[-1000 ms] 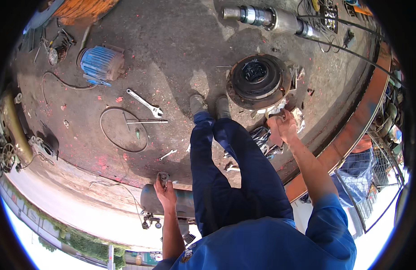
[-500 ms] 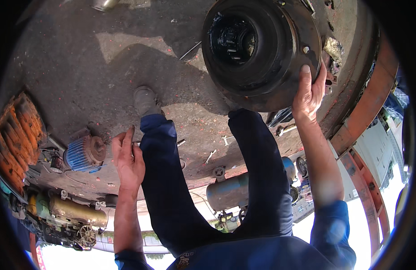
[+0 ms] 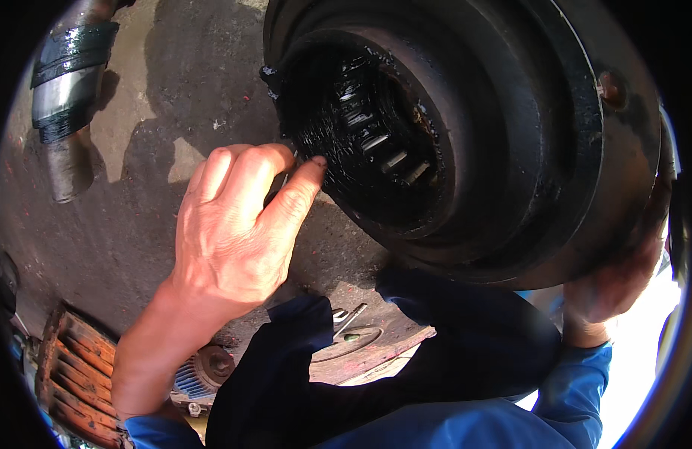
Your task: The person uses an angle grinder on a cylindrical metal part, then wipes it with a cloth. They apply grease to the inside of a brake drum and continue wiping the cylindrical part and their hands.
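Blk hub [image 3: 510,142] sits betw. both hands, tilted, bore facing up & L; shiny bars [image 3: 394,161] show in the greasy bore. L hand [image 3: 237,217] is at hub's L side, thumb tip at bore lip, fingers curled; can't tell if grip is clasping the lip. R hand [image 3: 611,288] is at hub's lower R, by flange edge, dim & part hidden; can't tell its grip. Greasy shaft [image 3: 69,105] on floor [image 3: 129,232], well L of hub. Rusty orange ribbed pc [image 3: 80,367] & blue motor [image 3: 200,374] lower L of hub; trousers [image 3: 465,340] just below it.
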The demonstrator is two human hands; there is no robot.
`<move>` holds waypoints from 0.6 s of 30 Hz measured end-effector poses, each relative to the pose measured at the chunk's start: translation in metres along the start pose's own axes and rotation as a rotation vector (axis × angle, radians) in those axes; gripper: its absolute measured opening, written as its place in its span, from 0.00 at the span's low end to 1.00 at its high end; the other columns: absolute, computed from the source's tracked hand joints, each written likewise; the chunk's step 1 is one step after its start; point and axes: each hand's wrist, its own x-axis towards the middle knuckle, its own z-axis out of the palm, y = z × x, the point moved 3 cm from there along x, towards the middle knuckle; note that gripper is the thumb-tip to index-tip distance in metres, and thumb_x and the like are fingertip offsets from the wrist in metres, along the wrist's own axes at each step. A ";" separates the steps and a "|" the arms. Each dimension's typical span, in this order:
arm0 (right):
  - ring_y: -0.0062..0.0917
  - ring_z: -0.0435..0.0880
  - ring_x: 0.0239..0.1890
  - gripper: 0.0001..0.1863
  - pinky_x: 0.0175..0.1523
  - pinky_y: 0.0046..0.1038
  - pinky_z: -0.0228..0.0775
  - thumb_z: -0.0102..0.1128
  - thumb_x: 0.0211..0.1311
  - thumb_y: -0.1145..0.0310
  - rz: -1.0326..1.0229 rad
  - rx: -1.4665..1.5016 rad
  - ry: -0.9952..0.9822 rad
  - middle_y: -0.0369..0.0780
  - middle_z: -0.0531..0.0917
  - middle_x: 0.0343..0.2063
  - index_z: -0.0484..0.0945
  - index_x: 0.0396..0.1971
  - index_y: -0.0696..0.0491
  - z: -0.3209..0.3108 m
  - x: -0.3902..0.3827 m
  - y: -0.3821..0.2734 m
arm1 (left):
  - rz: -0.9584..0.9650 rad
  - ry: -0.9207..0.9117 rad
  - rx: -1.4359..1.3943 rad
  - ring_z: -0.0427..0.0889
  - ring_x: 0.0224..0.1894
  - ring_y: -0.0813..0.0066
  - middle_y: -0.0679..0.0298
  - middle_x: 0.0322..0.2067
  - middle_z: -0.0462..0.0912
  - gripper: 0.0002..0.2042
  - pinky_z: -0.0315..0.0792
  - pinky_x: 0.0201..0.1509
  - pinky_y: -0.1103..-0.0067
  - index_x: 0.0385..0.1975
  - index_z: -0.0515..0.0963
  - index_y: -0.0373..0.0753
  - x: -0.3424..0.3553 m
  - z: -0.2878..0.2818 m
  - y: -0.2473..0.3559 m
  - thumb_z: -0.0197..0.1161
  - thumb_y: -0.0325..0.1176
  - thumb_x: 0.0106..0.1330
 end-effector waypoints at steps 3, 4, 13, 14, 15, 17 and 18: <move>0.38 0.72 0.66 0.28 0.69 0.38 0.66 0.42 0.76 0.56 -0.066 -0.047 -0.005 0.48 0.72 0.64 0.63 0.70 0.55 -0.010 -0.005 0.007 | 0.065 -0.037 0.055 0.75 0.39 0.60 0.58 0.40 0.77 0.21 0.74 0.41 0.69 0.48 0.82 0.36 0.016 -0.001 -0.008 0.64 0.21 0.49; 0.38 0.72 0.66 0.28 0.69 0.38 0.66 0.41 0.76 0.57 -0.088 -0.065 -0.009 0.48 0.72 0.64 0.63 0.70 0.55 -0.010 -0.007 0.009 | 0.083 -0.045 0.064 0.76 0.39 0.58 0.57 0.41 0.78 0.24 0.74 0.41 0.68 0.49 0.82 0.36 0.017 -0.003 -0.011 0.65 0.18 0.48; 0.41 0.71 0.68 0.24 0.70 0.41 0.66 0.39 0.78 0.65 -0.361 -0.314 -0.057 0.49 0.72 0.66 0.65 0.69 0.56 -0.023 -0.013 0.017 | 0.219 -0.087 0.345 0.77 0.42 0.66 0.61 0.35 0.77 0.15 0.75 0.42 0.73 0.43 0.85 0.39 0.030 -0.001 0.010 0.64 0.32 0.56; 0.41 0.71 0.68 0.24 0.71 0.41 0.66 0.39 0.78 0.66 -0.408 -0.359 -0.067 0.49 0.71 0.66 0.65 0.69 0.56 -0.024 -0.013 0.018 | 0.229 -0.094 0.381 0.77 0.44 0.67 0.63 0.35 0.79 0.12 0.75 0.42 0.75 0.39 0.86 0.39 0.034 0.003 0.013 0.65 0.33 0.56; 0.42 0.71 0.69 0.24 0.71 0.41 0.66 0.39 0.79 0.66 -0.465 -0.415 -0.077 0.49 0.71 0.66 0.65 0.69 0.56 -0.027 -0.013 0.019 | 0.239 -0.102 0.416 0.77 0.46 0.69 0.64 0.34 0.80 0.10 0.74 0.41 0.77 0.36 0.87 0.39 0.038 0.005 0.016 0.66 0.35 0.57; 0.42 0.70 0.69 0.23 0.71 0.42 0.67 0.38 0.79 0.68 -0.526 -0.462 -0.081 0.49 0.71 0.67 0.65 0.69 0.56 -0.029 -0.012 0.022 | 0.245 -0.184 0.534 0.77 0.46 0.70 0.66 0.36 0.80 0.10 0.73 0.41 0.78 0.36 0.87 0.42 0.044 0.013 0.018 0.67 0.36 0.56; 0.42 0.69 0.70 0.24 0.72 0.42 0.65 0.38 0.79 0.67 -0.488 -0.403 -0.094 0.49 0.70 0.67 0.64 0.70 0.56 -0.030 -0.010 0.021 | 0.248 -0.225 0.591 0.77 0.47 0.70 0.66 0.37 0.80 0.11 0.73 0.41 0.79 0.36 0.87 0.43 0.045 0.016 0.019 0.68 0.36 0.56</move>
